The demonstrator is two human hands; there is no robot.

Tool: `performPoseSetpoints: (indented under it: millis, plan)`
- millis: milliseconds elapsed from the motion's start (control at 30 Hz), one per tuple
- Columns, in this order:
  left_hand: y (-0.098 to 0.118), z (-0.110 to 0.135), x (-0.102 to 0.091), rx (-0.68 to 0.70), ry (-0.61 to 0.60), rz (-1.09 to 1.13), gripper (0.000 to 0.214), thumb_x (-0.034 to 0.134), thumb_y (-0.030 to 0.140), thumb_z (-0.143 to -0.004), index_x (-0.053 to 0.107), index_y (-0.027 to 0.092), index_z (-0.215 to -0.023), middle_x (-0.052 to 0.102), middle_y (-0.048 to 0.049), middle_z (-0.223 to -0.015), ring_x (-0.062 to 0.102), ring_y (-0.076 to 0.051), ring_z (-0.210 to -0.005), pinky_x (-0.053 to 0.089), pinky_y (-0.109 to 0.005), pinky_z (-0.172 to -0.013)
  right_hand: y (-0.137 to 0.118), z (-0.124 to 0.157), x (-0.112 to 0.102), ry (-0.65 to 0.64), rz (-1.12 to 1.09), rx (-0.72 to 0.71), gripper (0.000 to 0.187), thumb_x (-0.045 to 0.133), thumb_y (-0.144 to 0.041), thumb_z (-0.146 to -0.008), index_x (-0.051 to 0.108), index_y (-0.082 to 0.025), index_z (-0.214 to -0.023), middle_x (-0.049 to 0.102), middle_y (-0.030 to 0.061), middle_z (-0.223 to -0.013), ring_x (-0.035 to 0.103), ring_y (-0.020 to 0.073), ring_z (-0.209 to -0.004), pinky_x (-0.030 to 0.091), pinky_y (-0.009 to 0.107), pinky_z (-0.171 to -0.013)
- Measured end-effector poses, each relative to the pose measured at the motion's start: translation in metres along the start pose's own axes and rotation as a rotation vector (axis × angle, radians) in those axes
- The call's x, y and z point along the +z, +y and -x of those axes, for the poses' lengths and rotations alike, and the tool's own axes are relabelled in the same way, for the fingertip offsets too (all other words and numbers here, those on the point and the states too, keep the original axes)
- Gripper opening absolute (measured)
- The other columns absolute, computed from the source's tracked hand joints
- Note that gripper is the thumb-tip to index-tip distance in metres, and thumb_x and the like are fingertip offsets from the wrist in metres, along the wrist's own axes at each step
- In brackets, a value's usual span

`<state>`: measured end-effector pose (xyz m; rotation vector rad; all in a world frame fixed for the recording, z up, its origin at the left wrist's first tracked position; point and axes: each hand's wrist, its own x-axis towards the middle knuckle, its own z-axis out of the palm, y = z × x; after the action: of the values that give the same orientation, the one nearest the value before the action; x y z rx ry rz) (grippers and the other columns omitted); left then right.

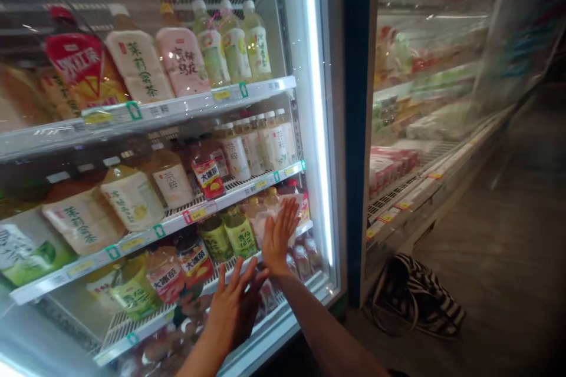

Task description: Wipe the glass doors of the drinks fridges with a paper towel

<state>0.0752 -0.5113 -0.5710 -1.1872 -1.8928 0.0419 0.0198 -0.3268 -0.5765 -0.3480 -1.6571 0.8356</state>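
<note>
My left hand (232,303) is raised in front of the lower part of a lit drinks fridge, its fingers stretched apart and holding nothing. Higher and to the right, my right hand (278,238) is also open, palm toward the fridge. A pale reflection beside its fingers suggests glass in front of the shelves; whether either hand touches it I cannot tell. Behind the hands stand green-labelled tea bottles (241,231) on a low shelf. A dark bottle with a red label (207,174) is on the shelf above.
Large bottles, one with a red label (84,68) and one with a pink label (182,59), stand on the upper shelf. A bright light strip (319,106) runs down the fridge's right side. A striped bag (420,297) lies on the floor below another chilled display (435,174).
</note>
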Motion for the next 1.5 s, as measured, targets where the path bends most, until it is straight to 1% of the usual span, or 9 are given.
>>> performPoseSetpoints:
  millis: [233, 433, 633, 833, 900, 1067, 1133, 1300, 1500]
  plan:
    - [-0.040, 0.026, -0.034, -0.111, 0.178, -0.113, 0.063, 0.058, 0.045, -0.093, 0.041, 0.034, -0.153, 0.041, 0.0004, -0.162, 0.010, -0.024, -0.160, -0.001, -0.052, -0.131, -0.063, 0.067, 0.015, -0.101, 0.085, -0.299, 0.070, 0.031, -0.026, -0.106, -0.008, -0.024, -0.164, -0.001, 0.0065, -0.173, -0.005, 0.0256, -0.160, 0.013, 0.068, -0.125]
    - [-0.066, 0.026, -0.061, -0.233, 0.208, -0.062, 0.065, 0.061, 0.037, -0.092, 0.041, 0.030, -0.154, 0.029, -0.0036, -0.167, 0.011, -0.030, -0.159, -0.001, -0.055, -0.130, -0.127, 0.031, 0.026, -0.128, 0.083, -0.403, 0.070, 0.032, -0.026, -0.106, -0.007, -0.024, -0.164, 0.006, 0.0081, -0.173, -0.002, 0.0271, -0.160, 0.009, 0.069, -0.125]
    - [-0.079, 0.053, -0.075, -0.318, 0.247, -0.064, 0.064, 0.063, 0.037, -0.091, 0.043, 0.031, -0.152, 0.024, -0.0035, -0.169, 0.011, -0.030, -0.159, -0.001, -0.053, -0.130, -0.141, 0.066, 0.026, -0.212, 0.075, -0.633, 0.068, 0.032, -0.017, -0.102, 0.005, -0.018, -0.165, 0.008, 0.0076, -0.173, 0.000, 0.0251, -0.160, 0.004, 0.059, -0.129]
    - [-0.115, 0.061, -0.096, -0.410, 0.327, -0.073, 0.066, 0.060, 0.031, -0.093, 0.038, 0.030, -0.155, 0.022, -0.0041, -0.170, 0.010, -0.029, -0.159, 0.000, -0.057, -0.130, -0.223, 0.017, 0.041, -0.148, 0.025, -0.643, 0.074, 0.035, -0.015, -0.098, 0.003, -0.020, -0.165, 0.016, 0.0091, -0.171, 0.002, 0.0281, -0.160, 0.006, 0.065, -0.126]
    - [-0.125, 0.062, -0.103, -0.436, 0.341, -0.085, 0.067, 0.060, 0.031, -0.093, 0.037, 0.031, -0.155, 0.022, -0.0048, -0.170, 0.010, -0.029, -0.159, 0.000, -0.059, -0.129, -0.212, 0.023, 0.038, -0.202, 0.043, -0.789, 0.077, 0.039, -0.015, -0.095, 0.007, -0.019, -0.165, 0.023, 0.0090, -0.170, 0.004, 0.0272, -0.160, 0.003, 0.064, -0.127]
    - [-0.153, 0.063, -0.122, -0.419, 0.375, -0.125, 0.067, 0.060, 0.032, -0.093, 0.035, 0.033, -0.156, 0.023, -0.0051, -0.169, 0.011, -0.030, -0.159, 0.002, -0.060, -0.129, -0.165, 0.037, 0.021, -0.524, 0.017, -1.454, 0.067, 0.045, -0.024, -0.095, 0.030, -0.023, -0.160, 0.042, -0.0027, -0.162, 0.015, 0.0138, -0.158, 0.003, 0.045, -0.132]
    - [-0.165, 0.055, -0.128, -0.396, 0.396, -0.132, 0.066, 0.060, 0.032, -0.094, 0.037, 0.034, -0.155, 0.024, -0.0033, -0.169, 0.013, -0.029, -0.159, 0.001, -0.058, -0.129, -0.185, 0.015, 0.022, -0.500, 0.053, -1.428, 0.065, 0.046, -0.026, -0.097, 0.030, -0.023, -0.160, 0.038, -0.0018, -0.164, 0.011, 0.0151, -0.159, -0.002, 0.046, -0.131]
    - [-0.181, 0.035, -0.127, -0.417, 0.450, -0.230, 0.067, 0.059, 0.031, -0.094, 0.035, 0.031, -0.156, 0.027, -0.0041, -0.167, 0.017, -0.028, -0.158, 0.005, -0.058, -0.130, -0.240, -0.018, 0.032, -0.282, 0.116, -1.078, 0.071, 0.044, -0.023, -0.096, 0.019, -0.016, -0.163, 0.025, 0.0078, -0.169, 0.002, 0.0260, -0.160, -0.005, 0.060, -0.128]
    - [-0.182, 0.039, -0.121, -0.387, 0.459, -0.257, 0.066, 0.057, 0.025, -0.094, 0.036, 0.026, -0.156, 0.030, -0.0047, -0.166, 0.020, -0.026, -0.157, 0.007, -0.054, -0.131, -0.202, -0.003, 0.024, -0.434, 0.131, -1.476, 0.064, 0.045, -0.030, -0.099, 0.029, -0.020, -0.160, 0.036, -0.0013, -0.165, 0.008, 0.0170, -0.159, -0.009, 0.048, -0.130]
